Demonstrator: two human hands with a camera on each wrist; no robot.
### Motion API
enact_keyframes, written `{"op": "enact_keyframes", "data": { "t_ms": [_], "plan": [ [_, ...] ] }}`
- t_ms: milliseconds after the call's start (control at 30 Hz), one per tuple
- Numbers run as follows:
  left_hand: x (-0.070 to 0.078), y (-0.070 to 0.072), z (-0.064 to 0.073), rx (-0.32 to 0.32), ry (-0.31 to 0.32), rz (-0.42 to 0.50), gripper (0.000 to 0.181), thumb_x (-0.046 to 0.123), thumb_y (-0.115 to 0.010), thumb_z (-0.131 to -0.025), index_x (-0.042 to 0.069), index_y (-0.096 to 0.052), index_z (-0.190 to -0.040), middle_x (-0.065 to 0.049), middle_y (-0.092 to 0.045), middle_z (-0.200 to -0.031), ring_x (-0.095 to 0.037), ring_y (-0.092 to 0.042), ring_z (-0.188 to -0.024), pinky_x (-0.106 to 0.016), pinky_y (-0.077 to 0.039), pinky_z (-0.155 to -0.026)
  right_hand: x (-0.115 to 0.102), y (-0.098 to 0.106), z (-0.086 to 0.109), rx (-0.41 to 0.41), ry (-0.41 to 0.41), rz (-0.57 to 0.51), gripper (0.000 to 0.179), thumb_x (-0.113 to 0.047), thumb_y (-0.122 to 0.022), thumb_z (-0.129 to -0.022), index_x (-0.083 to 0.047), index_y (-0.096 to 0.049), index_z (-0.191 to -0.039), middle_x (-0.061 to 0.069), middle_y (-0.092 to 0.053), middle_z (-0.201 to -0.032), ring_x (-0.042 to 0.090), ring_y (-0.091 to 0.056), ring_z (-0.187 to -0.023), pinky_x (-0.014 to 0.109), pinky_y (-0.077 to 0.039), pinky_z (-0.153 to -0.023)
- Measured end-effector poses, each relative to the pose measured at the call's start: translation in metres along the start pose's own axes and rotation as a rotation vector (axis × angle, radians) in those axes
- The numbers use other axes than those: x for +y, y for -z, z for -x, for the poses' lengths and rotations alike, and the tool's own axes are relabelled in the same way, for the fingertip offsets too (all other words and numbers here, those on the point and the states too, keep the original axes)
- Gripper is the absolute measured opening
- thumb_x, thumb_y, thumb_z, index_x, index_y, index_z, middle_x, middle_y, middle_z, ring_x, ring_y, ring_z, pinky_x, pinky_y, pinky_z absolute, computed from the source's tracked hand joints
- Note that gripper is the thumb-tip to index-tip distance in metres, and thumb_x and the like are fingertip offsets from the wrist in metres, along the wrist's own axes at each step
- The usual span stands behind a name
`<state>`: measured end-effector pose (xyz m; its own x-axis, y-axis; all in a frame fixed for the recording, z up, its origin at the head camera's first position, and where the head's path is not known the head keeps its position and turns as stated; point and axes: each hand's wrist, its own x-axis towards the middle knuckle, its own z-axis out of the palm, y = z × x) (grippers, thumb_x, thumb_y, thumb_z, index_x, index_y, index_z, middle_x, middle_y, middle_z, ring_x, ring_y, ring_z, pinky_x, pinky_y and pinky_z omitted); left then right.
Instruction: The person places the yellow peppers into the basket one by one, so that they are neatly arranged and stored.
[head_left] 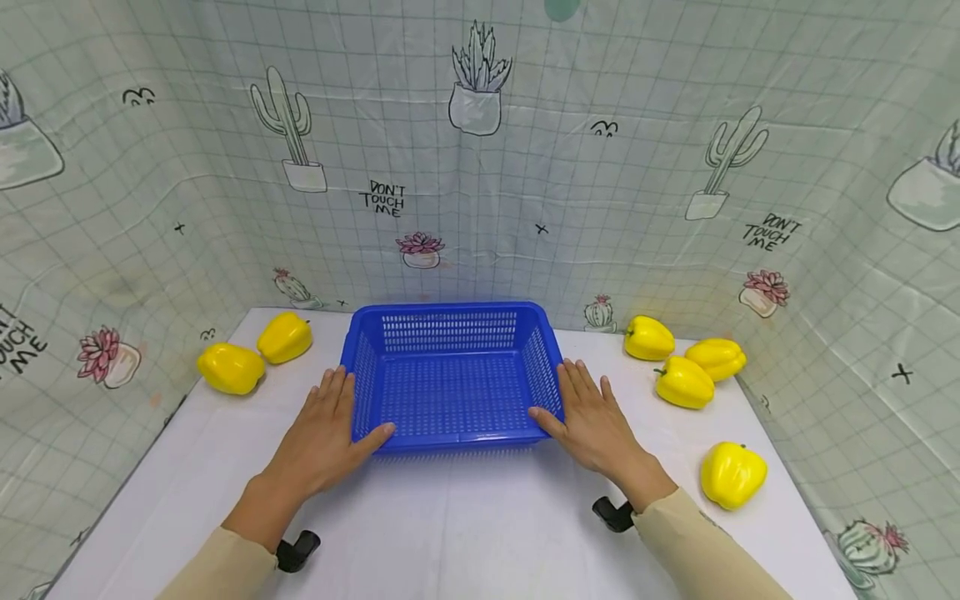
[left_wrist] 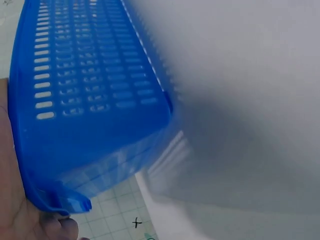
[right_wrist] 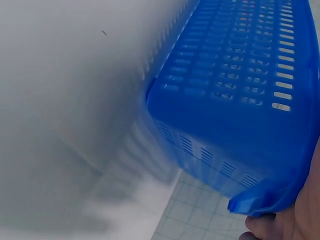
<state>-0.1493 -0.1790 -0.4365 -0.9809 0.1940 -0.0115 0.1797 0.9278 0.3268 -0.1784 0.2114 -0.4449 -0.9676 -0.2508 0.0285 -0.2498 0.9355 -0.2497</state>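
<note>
A blue plastic basket (head_left: 450, 392) with slotted walls sits at the middle of the white worktop (head_left: 465, 533), toward its far side, its long side facing the person. The left hand (head_left: 318, 442) lies along the basket's left end, its fingers straight and its thumb reaching over the near left corner of the rim. The right hand (head_left: 594, 423) mirrors it on the right end, with fingers straight and thumb at the near right corner. In both cases the grip is spread, thumb apart from the fingers, pressed flat to the basket and not curled round it. Each wrist view shows the hand against the rim and the slotted wall close by. Black fittings (head_left: 298, 551) hang under the wrists, just beyond beige sleeves (head_left: 221, 567). Two yellow bell peppers (head_left: 232, 368) lie near each other at the left edge of the worktop, well apart from the basket. On the right, three more yellow peppers (head_left: 685, 382) sit grouped toward the far corner, and a single pepper (head_left: 733, 475) lies nearer the person. A pale checked curtain (head_left: 480, 192) printed with potted cacti and the words "DON'T TOUCH ME" surrounds the far side and both flanks.
</note>
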Motion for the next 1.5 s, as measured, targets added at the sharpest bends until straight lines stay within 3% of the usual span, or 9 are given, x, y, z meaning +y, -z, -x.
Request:
{"op": "enact_keyframes", "data": {
  "t_ms": [233,433,600,800,1167,1367,1500],
  "plan": [
    [0.001,0.0,-0.01,-0.026,-0.049,-0.006,0.114,0.078,-0.046,-0.098,-0.009,-0.016,-0.165,-0.029,-0.009,-0.174,-0.046,-0.007,-0.163,-0.061,-0.009,-0.132,0.002,0.003,0.019,0.013,-0.028,-0.001,0.099,-0.069,-0.042,-0.105,0.005,-0.02,-0.166,0.025,-0.018,-0.174,0.044,-0.015,-0.162,0.068,-0.01,-0.129],
    [0.016,-0.003,-0.014,-0.04,-0.096,-0.036,0.114,0.08,-0.046,-0.097,-0.009,-0.021,-0.164,-0.028,-0.014,-0.174,-0.045,-0.01,-0.163,-0.06,-0.011,-0.132,0.01,0.008,0.042,0.023,-0.078,0.003,0.1,-0.071,-0.04,-0.104,0.005,-0.021,-0.165,0.027,-0.018,-0.173,0.047,-0.015,-0.161,0.07,-0.007,-0.128],
    [0.027,-0.003,-0.009,-0.068,-0.104,-0.067,0.116,0.083,-0.045,-0.096,-0.009,-0.022,-0.164,-0.029,-0.016,-0.173,-0.046,-0.013,-0.162,-0.061,-0.013,-0.131,0.016,0.007,0.057,0.032,-0.093,-0.008,0.1,-0.071,-0.043,-0.104,0.006,-0.022,-0.165,0.027,-0.02,-0.173,0.047,-0.016,-0.161,0.071,-0.008,-0.128],
    [0.026,0.002,-0.002,-0.07,-0.088,-0.091,0.12,0.084,-0.047,-0.094,-0.011,-0.023,-0.163,-0.033,-0.019,-0.171,-0.049,-0.016,-0.16,-0.065,-0.015,-0.129,0.015,0.003,0.057,0.038,-0.056,-0.027,0.099,-0.071,-0.044,-0.104,0.005,-0.025,-0.164,0.026,-0.022,-0.173,0.044,-0.018,-0.162,0.07,-0.008,-0.129],
    [0.023,0.007,-0.011,-0.102,-0.095,-0.067,0.126,0.085,-0.052,-0.09,-0.01,-0.017,-0.164,-0.033,-0.013,-0.172,-0.049,-0.012,-0.161,-0.064,-0.013,-0.13,0.02,0.012,0.055,0.104,0.035,0.042,0.091,-0.063,-0.053,-0.104,0.009,-0.038,-0.158,0.03,-0.038,-0.164,0.046,-0.036,-0.154,0.069,-0.022,-0.126],
    [0.021,0.004,-0.011,-0.103,-0.088,-0.054,0.127,0.087,-0.05,-0.089,-0.009,-0.015,-0.165,-0.031,-0.011,-0.173,-0.048,-0.011,-0.162,-0.064,-0.013,-0.13,0.037,0.018,0.059,0.152,0.079,0.083,0.08,-0.053,-0.061,-0.104,0.008,-0.044,-0.154,0.029,-0.05,-0.154,0.047,-0.049,-0.143,0.066,-0.032,-0.124],
    [0.021,0.002,-0.012,-0.109,-0.082,-0.047,0.128,0.087,-0.05,-0.089,-0.008,-0.013,-0.165,-0.031,-0.01,-0.173,-0.047,-0.01,-0.162,-0.063,-0.012,-0.13,0.058,0.025,0.069,0.205,0.057,0.155,0.078,-0.048,-0.066,-0.102,0.008,-0.045,-0.153,0.031,-0.053,-0.15,0.05,-0.05,-0.139,0.065,-0.037,-0.12]
  ]
}}
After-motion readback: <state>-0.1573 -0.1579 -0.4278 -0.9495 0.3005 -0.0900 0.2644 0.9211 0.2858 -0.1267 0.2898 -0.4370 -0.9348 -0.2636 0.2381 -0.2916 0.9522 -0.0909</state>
